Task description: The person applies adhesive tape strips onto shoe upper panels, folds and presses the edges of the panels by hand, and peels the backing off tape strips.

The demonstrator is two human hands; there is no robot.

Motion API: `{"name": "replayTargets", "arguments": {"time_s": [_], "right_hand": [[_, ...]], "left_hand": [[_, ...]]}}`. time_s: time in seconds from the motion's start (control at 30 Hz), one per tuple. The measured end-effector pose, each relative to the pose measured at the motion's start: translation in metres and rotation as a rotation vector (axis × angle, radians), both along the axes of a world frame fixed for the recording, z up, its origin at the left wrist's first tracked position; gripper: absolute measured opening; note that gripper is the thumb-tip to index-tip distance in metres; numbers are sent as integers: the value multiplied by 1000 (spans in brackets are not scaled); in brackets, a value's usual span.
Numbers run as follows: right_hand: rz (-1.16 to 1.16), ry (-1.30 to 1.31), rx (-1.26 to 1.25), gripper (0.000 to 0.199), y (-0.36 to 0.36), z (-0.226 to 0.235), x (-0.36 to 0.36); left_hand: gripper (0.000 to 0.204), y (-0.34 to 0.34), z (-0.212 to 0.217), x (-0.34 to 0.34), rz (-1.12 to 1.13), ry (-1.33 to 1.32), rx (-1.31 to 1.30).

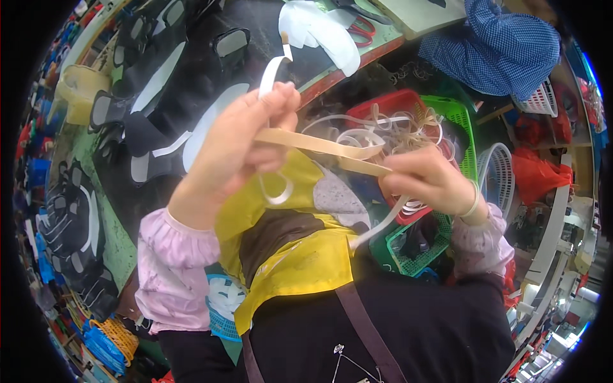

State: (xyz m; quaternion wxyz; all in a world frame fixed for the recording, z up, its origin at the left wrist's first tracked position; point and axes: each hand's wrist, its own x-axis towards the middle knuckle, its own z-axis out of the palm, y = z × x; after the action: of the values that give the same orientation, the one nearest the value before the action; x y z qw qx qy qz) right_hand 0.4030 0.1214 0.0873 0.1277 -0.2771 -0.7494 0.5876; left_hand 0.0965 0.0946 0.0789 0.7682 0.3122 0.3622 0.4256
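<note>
Closest in, a yellow apron (300,262) covers the lap, and just above it both hands are raised with a tan strip (322,148) stretched taut between them. The left hand (233,150) has its grip closed on one end, fingers curled over, and a white strip (271,73) loops up past its knuckles. The right hand (428,179) pinches the other end tight, with another white strip (377,226) trailing down from under it. Held off the lap like this, the tan strip probably stays straight and free of the tangle behind.

Just past the hands sits a red basket (389,102) heaped with loose white and tan strips, set inside a green basket (463,121). To the right, a white basket (498,169); what it holds can't be made out.

Farther out, the counter (96,210) carries black shoe-upper pieces (143,137), white cut-outs (325,32) and red-handled scissors (363,29).
</note>
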Motion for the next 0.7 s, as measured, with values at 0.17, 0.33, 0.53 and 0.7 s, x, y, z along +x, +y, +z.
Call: {"name": "replayTargets", "arguments": {"time_s": [0.17, 0.33, 0.53, 0.7], "right_hand": [[-183, -221, 345, 16, -11, 14, 10], [-304, -89, 646, 16, 5, 23, 6], [-251, -197, 1158, 15, 26, 57, -2], [26, -192, 1521, 18, 29, 56, 0]], "left_hand": [[36, 3, 2, 6, -43, 787, 789], [44, 6, 13, 15, -205, 1191, 1388], [28, 25, 30, 30, 150, 1239, 1487], [23, 54, 38, 31, 180, 1310, 1539]]}}
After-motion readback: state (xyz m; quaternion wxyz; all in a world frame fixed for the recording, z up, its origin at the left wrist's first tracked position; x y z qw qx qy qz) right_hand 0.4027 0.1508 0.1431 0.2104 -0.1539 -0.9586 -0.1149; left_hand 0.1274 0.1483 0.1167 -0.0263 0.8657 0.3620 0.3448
